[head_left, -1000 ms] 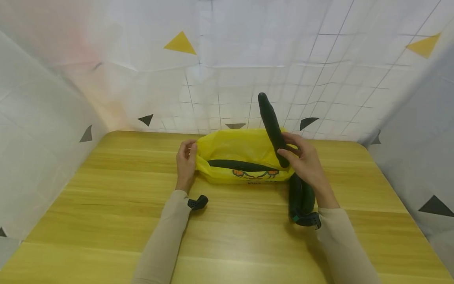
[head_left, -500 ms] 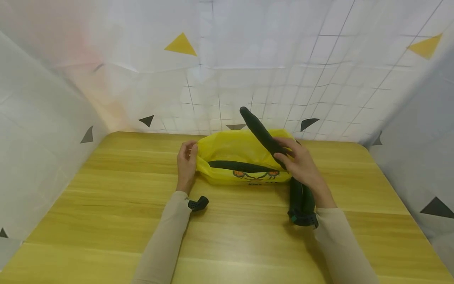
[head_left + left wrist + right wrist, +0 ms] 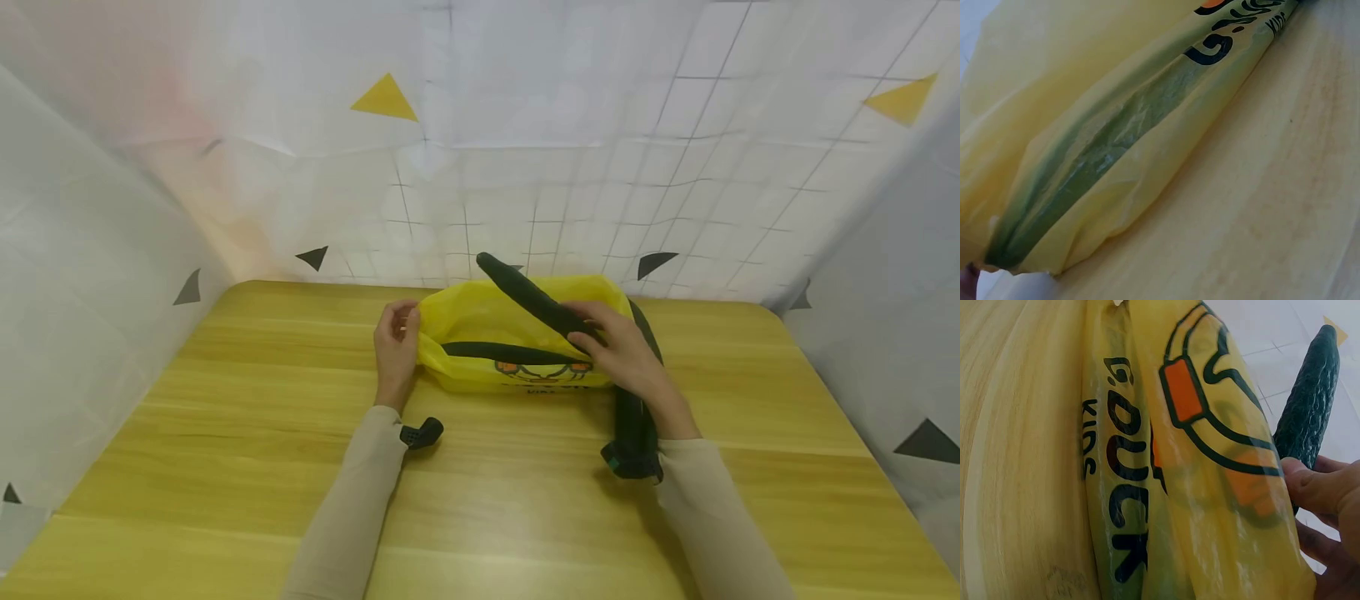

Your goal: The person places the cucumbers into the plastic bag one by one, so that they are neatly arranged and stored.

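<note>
A yellow plastic bag (image 3: 480,312) with printed dark lettering lies on the table, its mouth held wide. My left hand (image 3: 395,354) grips the bag's left edge. In the left wrist view the bag's translucent side shows a long green shape inside. Over the bag's opening, my right hand (image 3: 626,350) pinches the lower end of a dark green cucumber (image 3: 525,292), which tilts up to the left. One cucumber (image 3: 510,352) lies lengthwise in the bag. The right wrist view shows the held cucumber's bumpy skin (image 3: 1310,400) between thumb and fingers, beyond the bag.
Close to the bag's right end, more cucumbers (image 3: 632,417) lie on the wooden table (image 3: 480,517), partly hidden by the right wrist and its black camera (image 3: 630,462). Another dark green length (image 3: 647,329) shows behind the right hand. A white patterned sheet (image 3: 525,100) hangs behind the table.
My right hand has moved left and slightly down, and the cucumber in it has tipped from nearly upright to a leftward slant over the bag. My left hand has stayed on the bag's edge.
</note>
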Action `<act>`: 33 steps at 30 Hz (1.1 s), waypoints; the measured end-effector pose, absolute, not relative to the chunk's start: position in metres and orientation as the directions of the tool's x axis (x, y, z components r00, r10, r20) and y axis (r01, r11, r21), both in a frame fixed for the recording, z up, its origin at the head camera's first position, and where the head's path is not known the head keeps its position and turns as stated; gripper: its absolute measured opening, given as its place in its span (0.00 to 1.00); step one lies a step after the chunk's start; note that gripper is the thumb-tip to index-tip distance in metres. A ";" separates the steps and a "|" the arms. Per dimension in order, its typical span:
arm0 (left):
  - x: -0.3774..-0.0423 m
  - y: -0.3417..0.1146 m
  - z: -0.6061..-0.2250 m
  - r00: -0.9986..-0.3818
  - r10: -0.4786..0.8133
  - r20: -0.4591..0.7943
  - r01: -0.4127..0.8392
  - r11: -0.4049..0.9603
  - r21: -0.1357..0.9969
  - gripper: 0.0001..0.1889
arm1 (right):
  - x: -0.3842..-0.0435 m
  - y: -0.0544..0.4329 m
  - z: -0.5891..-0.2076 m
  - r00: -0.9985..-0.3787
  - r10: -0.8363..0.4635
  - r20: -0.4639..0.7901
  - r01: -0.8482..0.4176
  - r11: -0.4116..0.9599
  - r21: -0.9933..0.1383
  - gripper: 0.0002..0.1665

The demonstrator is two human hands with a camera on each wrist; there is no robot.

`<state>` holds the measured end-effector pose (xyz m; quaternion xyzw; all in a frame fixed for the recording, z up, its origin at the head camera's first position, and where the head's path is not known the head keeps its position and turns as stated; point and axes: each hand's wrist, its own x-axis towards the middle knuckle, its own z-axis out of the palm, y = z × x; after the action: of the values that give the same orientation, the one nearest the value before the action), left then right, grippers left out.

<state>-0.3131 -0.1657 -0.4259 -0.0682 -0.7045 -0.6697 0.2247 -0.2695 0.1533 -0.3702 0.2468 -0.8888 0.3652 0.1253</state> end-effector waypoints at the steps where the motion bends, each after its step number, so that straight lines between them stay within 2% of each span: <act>1: -0.313 -0.166 -0.426 -0.886 -0.213 0.411 0.399 0.098 0.912 0.13 | -0.270 0.153 -0.371 -0.850 -0.346 0.397 -0.525 0.616 -0.587 0.28; 11: -0.311 -0.163 -0.421 -0.875 -0.267 0.404 0.385 0.123 0.915 0.12 | -0.274 0.145 -0.374 -0.859 -0.359 0.366 -0.511 0.646 -0.567 0.27; 22: -0.308 -0.161 -0.421 -0.843 -0.331 0.424 0.405 0.129 0.905 0.11 | -0.277 0.130 -0.376 -0.850 -0.383 0.362 -0.520 0.727 -0.450 0.24; 33: -0.331 -0.164 -0.449 -0.816 -0.374 0.441 0.427 0.124 0.896 0.12 | -0.278 0.120 -0.385 -0.864 -0.379 0.331 -0.492 0.773 -0.400 0.22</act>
<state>-0.3308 -0.1644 -0.4492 -0.0194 -0.6858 -0.6615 0.3029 -0.2785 0.1201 -0.3847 0.2330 -0.9344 0.2430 0.1167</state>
